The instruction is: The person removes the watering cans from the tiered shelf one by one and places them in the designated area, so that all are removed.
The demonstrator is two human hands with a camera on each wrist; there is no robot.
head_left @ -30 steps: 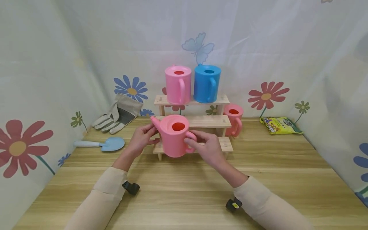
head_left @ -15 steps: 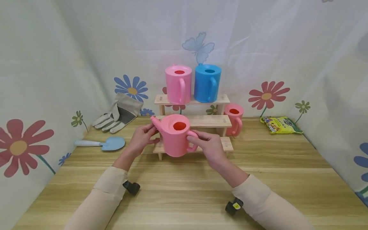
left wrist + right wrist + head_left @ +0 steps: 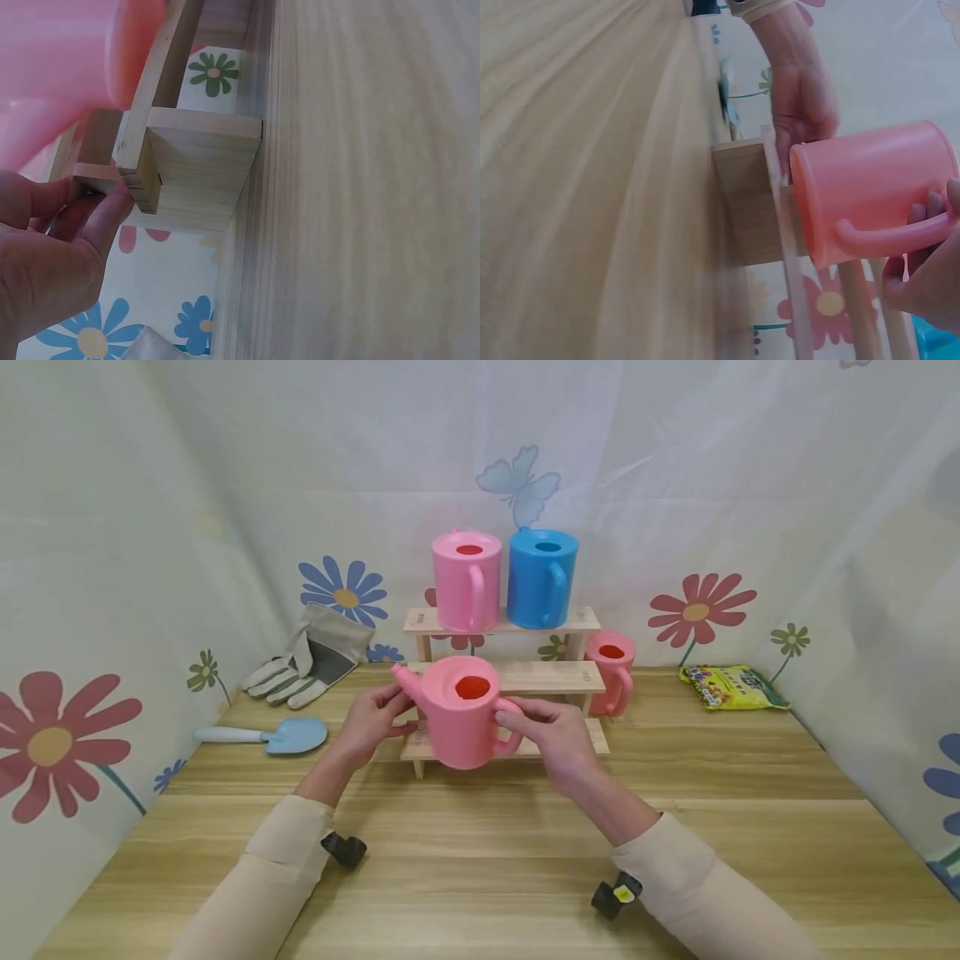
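Note:
A pink watering can [image 3: 457,727] hangs just over the left end of the lowest step of a wooden tiered shelf [image 3: 540,677]. My right hand [image 3: 555,739] grips its handle, fingers curled through the loop, as the right wrist view shows at the can [image 3: 870,195] and hand [image 3: 930,277]. My left hand [image 3: 371,722] pinches the spout side, thumb below and fingers above. In the left wrist view the can [image 3: 52,67] fills the top left corner, with my left hand [image 3: 52,255] beside the shelf's end [image 3: 195,165].
A pink can [image 3: 465,581] and a blue can [image 3: 540,578] stand on the top step. Another pink can [image 3: 611,672] sits behind the shelf's right side. Work gloves [image 3: 311,660] and a blue trowel [image 3: 277,737] lie left, a yellow packet [image 3: 731,685] right.
The pink can has shifted slightly up and to the right with both hands on it. My right hand has closed further around the handle.

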